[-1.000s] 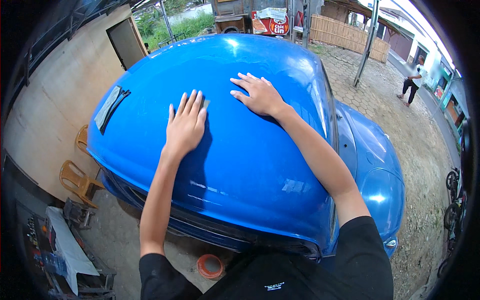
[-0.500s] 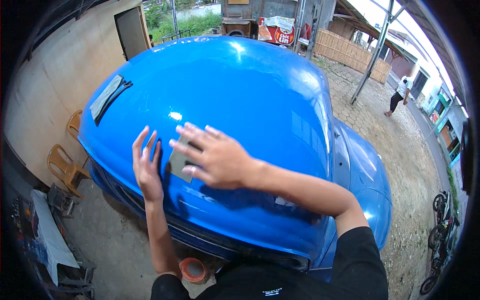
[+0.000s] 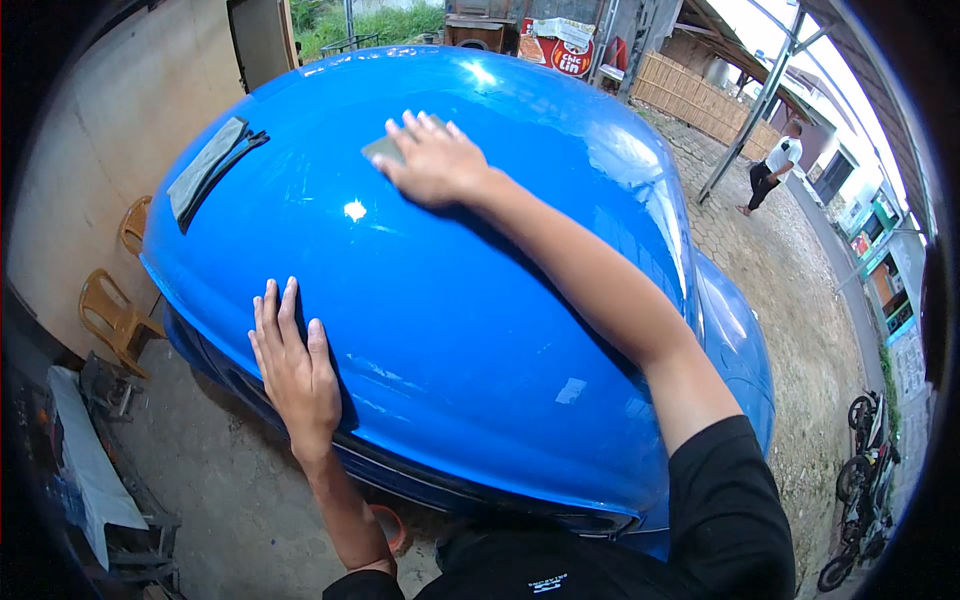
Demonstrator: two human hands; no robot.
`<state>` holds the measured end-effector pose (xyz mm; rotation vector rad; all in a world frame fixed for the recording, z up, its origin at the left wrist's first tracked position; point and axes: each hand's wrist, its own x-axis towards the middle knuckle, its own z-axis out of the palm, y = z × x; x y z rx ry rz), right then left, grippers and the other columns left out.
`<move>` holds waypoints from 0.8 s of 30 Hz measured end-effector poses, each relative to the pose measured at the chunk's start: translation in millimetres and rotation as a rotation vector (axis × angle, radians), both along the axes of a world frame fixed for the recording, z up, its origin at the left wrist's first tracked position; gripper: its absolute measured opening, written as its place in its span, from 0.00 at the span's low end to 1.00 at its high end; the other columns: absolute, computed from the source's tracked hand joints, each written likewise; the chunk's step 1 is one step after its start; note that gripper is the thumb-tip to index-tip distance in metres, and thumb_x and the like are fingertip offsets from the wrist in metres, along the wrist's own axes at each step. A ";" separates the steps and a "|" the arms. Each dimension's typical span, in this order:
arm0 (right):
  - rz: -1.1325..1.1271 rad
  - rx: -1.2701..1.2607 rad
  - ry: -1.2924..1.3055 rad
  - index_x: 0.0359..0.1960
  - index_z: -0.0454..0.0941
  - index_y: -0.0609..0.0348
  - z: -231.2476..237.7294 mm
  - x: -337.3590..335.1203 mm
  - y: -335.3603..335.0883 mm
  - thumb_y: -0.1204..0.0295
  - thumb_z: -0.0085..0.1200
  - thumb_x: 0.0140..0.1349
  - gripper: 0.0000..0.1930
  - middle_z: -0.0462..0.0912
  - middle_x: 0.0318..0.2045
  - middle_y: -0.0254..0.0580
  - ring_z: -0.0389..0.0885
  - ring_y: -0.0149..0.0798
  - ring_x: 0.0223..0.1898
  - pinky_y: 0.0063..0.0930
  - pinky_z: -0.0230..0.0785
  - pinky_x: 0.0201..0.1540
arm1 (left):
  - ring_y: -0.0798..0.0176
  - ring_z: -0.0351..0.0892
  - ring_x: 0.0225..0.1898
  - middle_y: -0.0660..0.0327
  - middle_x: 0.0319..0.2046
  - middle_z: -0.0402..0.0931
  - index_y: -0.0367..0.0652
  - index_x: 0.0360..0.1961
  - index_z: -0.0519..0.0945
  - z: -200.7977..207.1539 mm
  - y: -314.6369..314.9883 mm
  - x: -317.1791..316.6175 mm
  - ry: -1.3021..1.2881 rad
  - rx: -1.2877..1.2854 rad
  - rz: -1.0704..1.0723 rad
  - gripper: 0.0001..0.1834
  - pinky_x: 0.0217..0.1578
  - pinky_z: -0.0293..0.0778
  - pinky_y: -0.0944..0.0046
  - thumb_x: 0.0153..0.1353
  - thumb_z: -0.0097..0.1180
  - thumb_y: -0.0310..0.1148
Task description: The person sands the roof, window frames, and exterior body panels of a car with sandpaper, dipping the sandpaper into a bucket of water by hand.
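Observation:
A glossy, wet-looking blue car roof (image 3: 480, 270) fills the middle of the view. Flat against its upper middle lies my right hand (image 3: 435, 158), fingers stretched over a small grey-green sheet of sandpaper (image 3: 385, 150) pressed to the paint. Most of the sheet is hidden beneath the palm. My left hand (image 3: 298, 365) rests on the roof's near left edge, fingers spread and nothing in them. Farther left on the roof sits a folded grey cloth-like piece (image 3: 208, 170) with a black strip along it.
An orange bucket (image 3: 388, 528) stands on the floor below the near edge, partly behind my left forearm. Brown plastic chairs (image 3: 115, 315) are by the left wall. Parked motorbikes (image 3: 862, 475) line the right side, and a person (image 3: 775, 170) is walking beyond a metal post (image 3: 745, 120).
My right hand has slid the sandpaper away from me, up the roof. My left hand has come down onto the near edge. The person at the right has moved left.

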<state>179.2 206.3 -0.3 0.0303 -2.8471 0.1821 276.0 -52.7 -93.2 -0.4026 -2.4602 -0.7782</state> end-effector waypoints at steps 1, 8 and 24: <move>-0.041 -0.013 -0.034 0.76 0.47 0.53 9.8 -14.9 -1.0 0.41 0.26 0.72 0.39 0.43 0.77 0.49 0.39 0.49 0.78 0.48 0.32 0.77 | 0.49 0.49 0.75 0.56 0.73 0.56 0.54 0.71 0.64 1.3 -2.9 0.6 0.007 -0.001 0.006 0.26 0.74 0.40 0.43 0.73 0.38 0.43; -0.052 0.026 -0.029 0.76 0.48 0.51 -0.4 -12.4 -4.2 0.42 0.26 0.72 0.38 0.44 0.77 0.50 0.39 0.50 0.78 0.49 0.33 0.77 | 0.50 0.47 0.76 0.58 0.74 0.54 0.56 0.71 0.64 -8.2 -4.3 -4.9 -0.002 -0.009 0.018 0.27 0.74 0.39 0.41 0.74 0.37 0.46; -0.022 0.094 0.057 0.74 0.55 0.46 -34.4 251.1 20.7 0.48 0.41 0.70 0.34 0.54 0.75 0.49 0.50 0.50 0.75 0.52 0.40 0.75 | 0.50 0.50 0.75 0.59 0.73 0.57 0.57 0.71 0.65 -7.6 -10.0 -2.7 0.024 -0.018 0.055 0.26 0.72 0.43 0.38 0.74 0.35 0.46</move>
